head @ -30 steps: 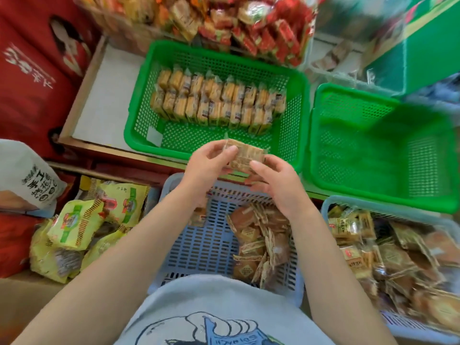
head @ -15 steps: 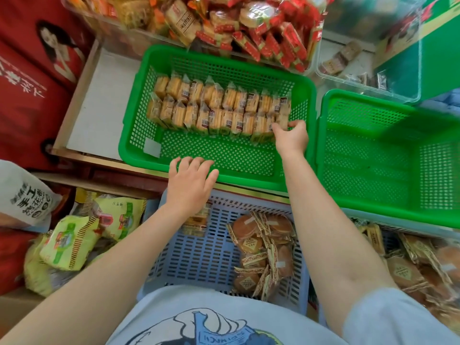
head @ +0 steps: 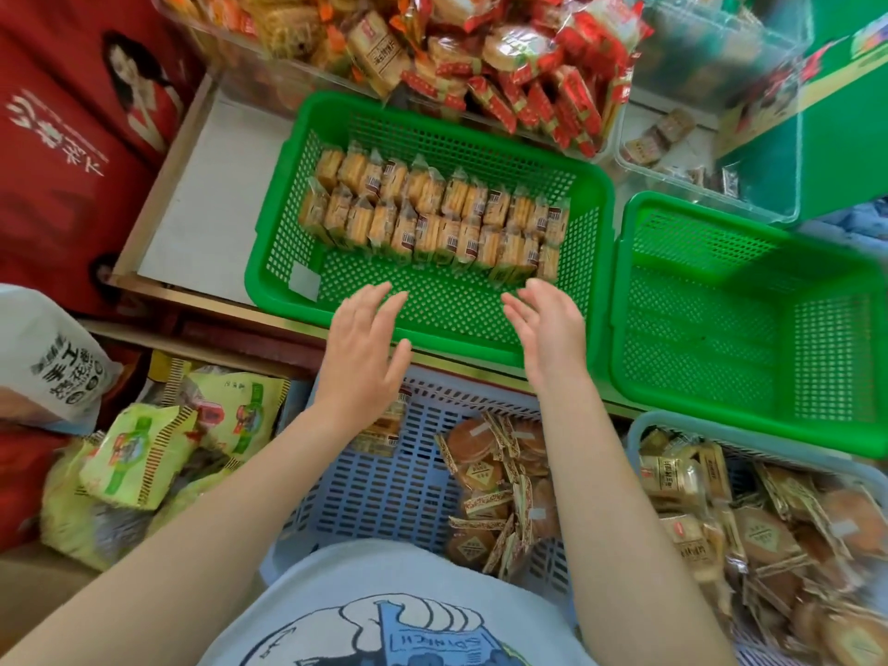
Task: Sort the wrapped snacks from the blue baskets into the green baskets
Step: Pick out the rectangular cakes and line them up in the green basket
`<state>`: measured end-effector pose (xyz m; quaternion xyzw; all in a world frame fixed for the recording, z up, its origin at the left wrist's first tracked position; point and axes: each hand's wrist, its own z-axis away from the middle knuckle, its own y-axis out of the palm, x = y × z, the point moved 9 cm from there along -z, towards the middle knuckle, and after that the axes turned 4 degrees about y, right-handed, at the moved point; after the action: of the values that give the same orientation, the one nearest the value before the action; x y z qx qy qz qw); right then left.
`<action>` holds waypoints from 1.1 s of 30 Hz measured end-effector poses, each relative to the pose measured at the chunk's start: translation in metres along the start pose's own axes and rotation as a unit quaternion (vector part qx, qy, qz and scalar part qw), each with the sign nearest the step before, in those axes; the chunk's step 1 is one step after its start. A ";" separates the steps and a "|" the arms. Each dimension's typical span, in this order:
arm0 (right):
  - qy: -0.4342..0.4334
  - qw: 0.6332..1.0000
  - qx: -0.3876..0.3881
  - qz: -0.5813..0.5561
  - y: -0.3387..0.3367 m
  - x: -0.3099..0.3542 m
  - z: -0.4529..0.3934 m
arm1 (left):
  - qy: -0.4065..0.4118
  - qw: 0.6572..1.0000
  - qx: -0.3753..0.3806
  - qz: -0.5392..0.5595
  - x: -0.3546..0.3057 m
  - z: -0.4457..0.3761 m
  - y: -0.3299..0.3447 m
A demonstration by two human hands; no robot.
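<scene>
Both hands, left [head: 363, 348] and right [head: 548, 329], are hovering spread and empty. Two snack rows [head: 432, 218] are sitting in the left green basket [head: 269, 276]; the right green basket [head: 749, 329] is standing empty. Blue baskets [head: 384, 492] are holding many snacks: sorting appears early.

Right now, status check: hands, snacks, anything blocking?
Left hand and right hand open, empty, over the left green basket. Two rows of snacks stand inside. Right green basket empty. Blue basket half full. Nothing blocking.
</scene>
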<state>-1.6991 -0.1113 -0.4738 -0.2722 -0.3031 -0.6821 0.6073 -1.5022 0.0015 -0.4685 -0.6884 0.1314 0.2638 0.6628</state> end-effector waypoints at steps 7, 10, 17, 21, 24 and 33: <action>0.159 0.934 0.230 0.224 0.047 -0.117 0.077 | -0.189 0.976 0.111 0.002 0.082 0.121 0.040; 0.272 0.912 0.098 0.290 0.031 -0.187 0.051 | -0.193 0.965 0.177 0.003 0.096 0.154 0.060; 0.270 0.907 0.014 0.324 0.040 -0.271 -0.001 | -0.140 0.963 0.230 0.005 0.107 0.174 0.072; 0.249 0.922 0.001 0.296 0.042 -0.277 -0.004 | -0.134 0.960 0.245 -0.001 0.107 0.175 0.075; 0.298 0.917 0.024 0.264 0.031 -0.281 0.005 | -0.137 0.961 0.242 0.007 0.106 0.175 0.074; 0.334 0.920 0.060 0.196 0.028 -0.262 0.035 | -0.159 0.952 0.258 0.046 0.105 0.175 0.070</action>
<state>-1.6415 0.0860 -0.6418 -0.0457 -0.0630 -0.5812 0.8100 -1.4862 0.1847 -0.5810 -0.4364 0.1197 0.3572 0.8171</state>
